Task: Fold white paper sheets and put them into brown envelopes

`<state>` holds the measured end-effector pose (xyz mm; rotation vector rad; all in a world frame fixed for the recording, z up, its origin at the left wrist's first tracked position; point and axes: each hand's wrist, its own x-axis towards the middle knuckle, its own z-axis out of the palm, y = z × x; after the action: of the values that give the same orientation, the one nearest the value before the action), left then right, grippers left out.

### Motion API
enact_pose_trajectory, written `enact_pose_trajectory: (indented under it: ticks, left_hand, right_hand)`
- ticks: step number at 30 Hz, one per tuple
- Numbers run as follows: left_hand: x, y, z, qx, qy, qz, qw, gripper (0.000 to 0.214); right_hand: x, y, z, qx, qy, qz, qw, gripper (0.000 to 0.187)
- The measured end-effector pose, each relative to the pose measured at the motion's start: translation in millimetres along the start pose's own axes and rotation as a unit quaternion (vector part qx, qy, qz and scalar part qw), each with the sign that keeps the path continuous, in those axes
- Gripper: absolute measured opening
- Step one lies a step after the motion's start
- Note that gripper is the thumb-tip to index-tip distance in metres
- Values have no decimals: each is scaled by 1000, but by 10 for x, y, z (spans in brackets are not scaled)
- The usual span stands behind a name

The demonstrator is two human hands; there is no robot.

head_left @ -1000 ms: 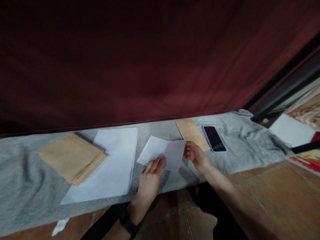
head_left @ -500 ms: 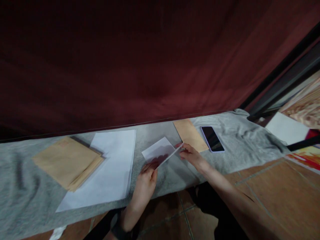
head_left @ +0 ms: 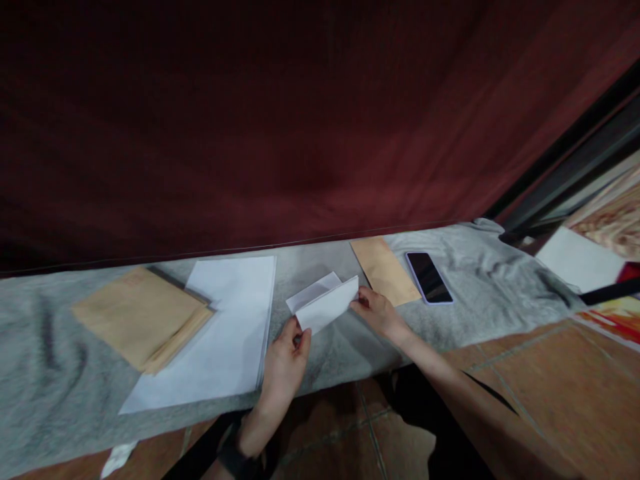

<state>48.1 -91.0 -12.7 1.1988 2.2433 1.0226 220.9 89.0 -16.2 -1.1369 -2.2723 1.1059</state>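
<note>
A white sheet of paper [head_left: 326, 305] lies partly folded on the grey cloth [head_left: 60, 373], its near flap turned up and over. My left hand [head_left: 284, 363] pinches the sheet's lower left corner. My right hand [head_left: 376, 311] pinches its right edge. To the left lies a stack of white paper [head_left: 220, 333], and further left a pile of brown envelopes [head_left: 137, 317]. A single brown envelope [head_left: 384, 269] lies just beyond my right hand.
A dark phone [head_left: 429, 277] lies face up right of the single envelope. A dark red curtain [head_left: 280, 120] hangs behind the bench. Orange floor tiles [head_left: 550, 387] show below, and a white sheet [head_left: 580, 260] sits at the far right.
The flat sheet's near part has been lifted and folded over toward the far side. Both hands moved inward with it, and my left hand went from lying flat to pinching the corner.
</note>
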Motion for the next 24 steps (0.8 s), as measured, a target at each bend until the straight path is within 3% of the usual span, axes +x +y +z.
enact_pose_trajectory:
  ticks: [6, 12, 24]
  left_hand:
    - [51, -4, -6, 0, 13, -21, 1000, 42]
    - [89, -29, -1, 27, 23, -37, 999, 67]
    - [145, 119, -59, 142, -11, -75, 987, 62]
  right_hand:
    - [43, -87, 47, -111, -1, -1, 994, 14]
    - [10, -103, 83, -139, 2, 5, 990, 32]
    - [-84, -221, 137, -270, -3, 4, 963, 43]
